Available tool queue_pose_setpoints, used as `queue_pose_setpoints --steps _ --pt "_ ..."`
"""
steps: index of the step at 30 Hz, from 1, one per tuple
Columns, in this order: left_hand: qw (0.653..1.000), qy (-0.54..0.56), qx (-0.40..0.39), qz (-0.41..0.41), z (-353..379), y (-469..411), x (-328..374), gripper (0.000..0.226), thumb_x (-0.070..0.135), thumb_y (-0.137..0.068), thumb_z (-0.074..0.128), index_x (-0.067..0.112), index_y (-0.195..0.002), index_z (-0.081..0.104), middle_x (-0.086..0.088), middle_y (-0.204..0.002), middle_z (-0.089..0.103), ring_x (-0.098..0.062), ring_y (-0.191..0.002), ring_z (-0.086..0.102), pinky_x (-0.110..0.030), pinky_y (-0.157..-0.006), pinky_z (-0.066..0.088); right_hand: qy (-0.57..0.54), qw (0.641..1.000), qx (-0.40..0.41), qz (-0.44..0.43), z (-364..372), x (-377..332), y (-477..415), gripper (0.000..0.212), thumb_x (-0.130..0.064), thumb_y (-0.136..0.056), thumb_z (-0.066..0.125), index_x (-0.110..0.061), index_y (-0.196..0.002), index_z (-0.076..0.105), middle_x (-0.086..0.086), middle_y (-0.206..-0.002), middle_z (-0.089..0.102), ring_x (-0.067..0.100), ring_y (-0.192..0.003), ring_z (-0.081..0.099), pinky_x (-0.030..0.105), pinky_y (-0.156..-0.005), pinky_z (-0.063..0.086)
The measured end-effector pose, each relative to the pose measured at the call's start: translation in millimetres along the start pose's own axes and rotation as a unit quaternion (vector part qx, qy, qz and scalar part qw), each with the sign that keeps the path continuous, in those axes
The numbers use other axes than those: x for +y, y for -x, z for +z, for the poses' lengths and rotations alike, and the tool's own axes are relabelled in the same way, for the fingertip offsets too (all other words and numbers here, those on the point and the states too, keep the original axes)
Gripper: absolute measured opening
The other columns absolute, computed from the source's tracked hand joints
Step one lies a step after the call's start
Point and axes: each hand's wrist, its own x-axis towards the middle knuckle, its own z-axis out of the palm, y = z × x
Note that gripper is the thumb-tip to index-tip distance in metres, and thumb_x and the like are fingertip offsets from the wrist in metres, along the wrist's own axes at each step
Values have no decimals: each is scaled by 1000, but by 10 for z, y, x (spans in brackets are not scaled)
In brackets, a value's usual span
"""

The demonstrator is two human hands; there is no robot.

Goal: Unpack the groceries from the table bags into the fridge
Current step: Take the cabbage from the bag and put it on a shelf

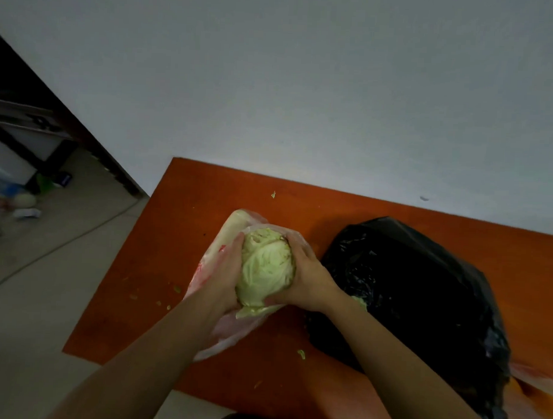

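A pale green cabbage [265, 267] is held between both my hands above the orange table [187, 212]. My left hand [226, 270] presses its left side and my right hand [307, 281] wraps its right side and bottom. Under and behind the cabbage lies a thin translucent plastic bag [234, 222] with red print, open around the cabbage. A large black plastic bag [416, 292] sits on the table to the right, its contents hidden. The fridge is not in view.
Small green leaf scraps [301, 353] are scattered on the table. A grey wall runs behind the table. An orange-tinted bag [535, 394] lies at the right edge. On the tiled floor at far left lie several loose items [24, 200] beside dark furniture [27, 116].
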Motion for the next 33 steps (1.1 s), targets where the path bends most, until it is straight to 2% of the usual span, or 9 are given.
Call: queue_pose_setpoints --steps 5,7,12,17,20,24,28,30,33 --pt "995 3 -68 69 281 484 504 75 75 -91 36 14 -120 69 -15 -101 76 -34 -91 73 -42 -74 58 -21 994 81 -68 -615 -311 98 152 -60 -48 92 -29 -159 -7 0 -161 20 21 -146 27 37 -117 30" --pt "993 -2 -67 95 356 643 671 70 71 -94 34 13 -106 73 -12 -86 77 -31 -83 70 -39 -69 54 -17 989 108 -100 -859 -439 149 151 -57 -48 93 -25 -160 -3 1 -159 25 21 -144 31 36 -116 32" --pt "989 -13 -66 135 432 951 942 74 77 -88 39 17 -118 71 -14 -111 73 -33 -99 69 -43 -77 57 -33 980 148 -128 -1155 -661 296 145 -53 -49 95 -25 -159 4 1 -156 29 21 -140 36 37 -114 37" --pt "972 -46 -99 210 444 1148 1043 71 75 -80 53 17 -118 70 -12 -106 76 -33 -96 73 -52 -90 56 -85 967 212 -110 -1118 -772 543 143 -50 -50 96 -28 -159 6 -1 -157 27 19 -141 34 36 -114 35" --pt "959 -67 -117 249 431 1219 1045 78 79 -67 60 21 -119 68 -6 -109 75 -28 -94 73 -50 -88 58 -103 950 279 -95 -1024 -863 762 143 -51 -49 96 -29 -159 7 -3 -156 28 14 -140 33 29 -112 31" --pt "921 -99 -146 349 452 1450 865 58 73 -81 53 27 -116 61 4 -111 67 -19 -99 68 -44 -88 57 -82 922 373 -68 -823 -931 1119 141 -57 -53 93 -30 -159 4 -6 -156 25 7 -141 28 30 -116 30" --pt "885 -134 -227 383 620 1666 578 74 84 -67 51 31 -117 63 5 -116 68 -17 -103 68 -45 -91 57 -42 891 451 -12 -680 -878 1632 143 -62 -56 89 -29 -159 -4 -4 -161 17 15 -149 21 35 -117 27" --pt "866 -164 -270 388 771 1801 383 74 86 -70 51 32 -118 64 5 -117 69 -16 -104 68 -44 -91 57 -46 870 491 18 -604 -811 1966 145 -60 -57 89 -24 -159 -7 -4 -161 17 11 -148 19 27 -115 24" --pt "838 -173 -338 393 1022 2167 -31 44 66 -89 53 32 -114 64 9 -114 68 -11 -104 66 -35 -88 56 -36 834 547 60 -473 -660 2551 144 -59 -58 89 -17 -159 -6 -2 -159 18 0 -141 16 6 -111 13"
